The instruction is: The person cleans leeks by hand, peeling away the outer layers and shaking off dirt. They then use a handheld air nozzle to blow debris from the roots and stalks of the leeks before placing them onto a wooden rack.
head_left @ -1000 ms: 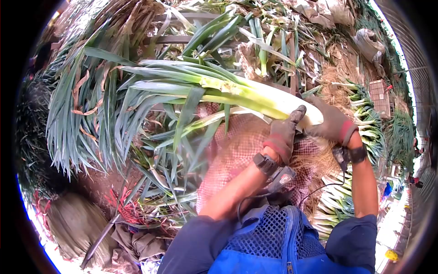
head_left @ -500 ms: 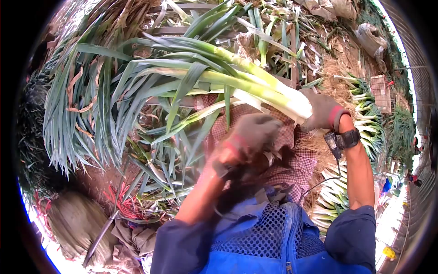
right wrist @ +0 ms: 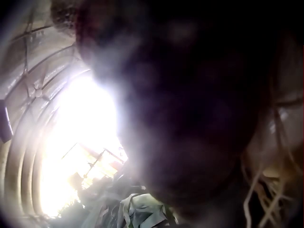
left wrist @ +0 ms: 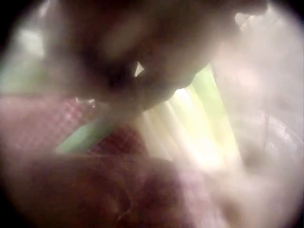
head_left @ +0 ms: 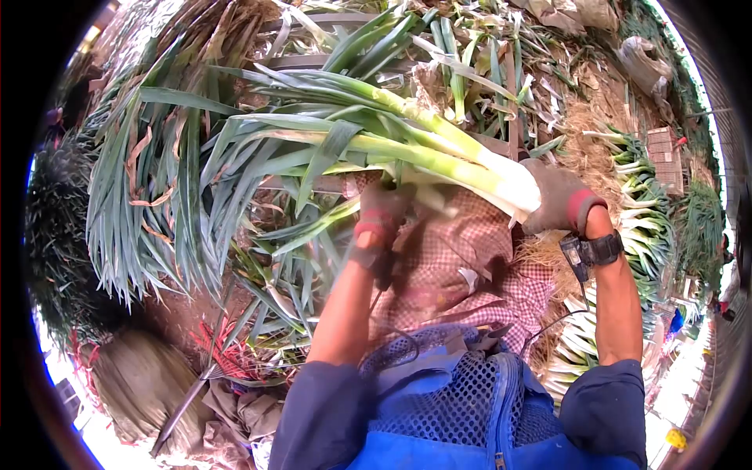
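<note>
A bunch of long leeks [head_left: 470,168] lies slantwise before me in the head view, white ends right, green leaves [head_left: 157,188] drooping left. My right hand [head_left: 560,200], in a brown glove, grips the white root end; pale roots [right wrist: 266,199] show beside its dark shape in the right wrist view. My gloved left hand [head_left: 384,210] is under the stalks, its fingers curled on a loose leek leaf [head_left: 321,227]. A pale blurred strip [head_left: 435,202] trails beside it. In the left wrist view, dark fingers [left wrist: 156,88] overlap the white-green stalks [left wrist: 194,128].
A checked cloth [head_left: 462,251] covers my lap. Trimmed leeks [head_left: 638,204] are lined up on the right near a crate [head_left: 666,160]. Leaf scraps [head_left: 486,70] litter the ground ahead. A dark sack [head_left: 149,384] and red strings [head_left: 219,345] lie at lower left.
My left hand left the white end, swung back toward me, then reached up and left under the stalks. The right hand kept its grip while the leeks' white end shifted slightly down and left.
</note>
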A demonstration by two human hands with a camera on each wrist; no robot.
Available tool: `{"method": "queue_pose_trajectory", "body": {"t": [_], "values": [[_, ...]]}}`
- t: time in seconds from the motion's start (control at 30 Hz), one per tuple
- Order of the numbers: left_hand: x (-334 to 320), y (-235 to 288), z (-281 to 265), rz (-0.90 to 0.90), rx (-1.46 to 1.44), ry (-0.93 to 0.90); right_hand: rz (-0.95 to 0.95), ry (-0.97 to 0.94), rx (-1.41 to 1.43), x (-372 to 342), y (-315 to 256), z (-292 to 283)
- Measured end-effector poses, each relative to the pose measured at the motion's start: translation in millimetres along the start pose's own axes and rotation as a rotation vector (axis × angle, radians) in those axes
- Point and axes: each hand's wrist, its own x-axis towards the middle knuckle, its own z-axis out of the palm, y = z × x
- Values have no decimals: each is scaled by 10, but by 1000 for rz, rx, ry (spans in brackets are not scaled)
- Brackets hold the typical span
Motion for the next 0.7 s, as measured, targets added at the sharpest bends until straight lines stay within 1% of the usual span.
{"method": "queue_pose_trajectory", "body": {"t": [0.03, 0.1, 0.17, 0.23, 0.3, 0.37, 0.4, 0.43, 0.5, 0.53, 0.63, 0.7], "values": [[-4, -162, -109, 3, 109, 24, -26, 13, -5, -6, 11, 13], [20, -636, -465, 77, 466, 100, -17, 9, 18, -9, 30, 57], [-308, -702, -852, -56, 543, 185, -73, 81, -21, -8, 68, 94], [-398, -1041, -1334, -39, 811, 281, -109, 96, -8, 12, 95, 125], [-554, -1244, -1724, -50, 991, 341, -97, 87, -26, 9, 75, 91], [-636, -1941, -2275, -175, 1082, 362, -98, 80, -21, 1, 72, 85], [-753, -2243, -2523, -241, 1199, 306, -97, 78, 3, -3, 75, 84], [-912, -2430, -2709, -305, 1314, 247, -93, 77, 25, 0, 79, 89], [-1274, -2569, -2898, -596, 1381, 51, -88, 89, 14, 4, 89, 120], [-1450, -2759, -3027, -681, 1416, -29, -81, 99, -5, 4, 94, 135], [-2066, -3477, -3286, -816, 1468, -261, -96, 124, -5, -1, 87, 152], [-2427, -4013, -3422, -821, 1467, -453, -113, 154, -15, 43, 158, 244]]}}
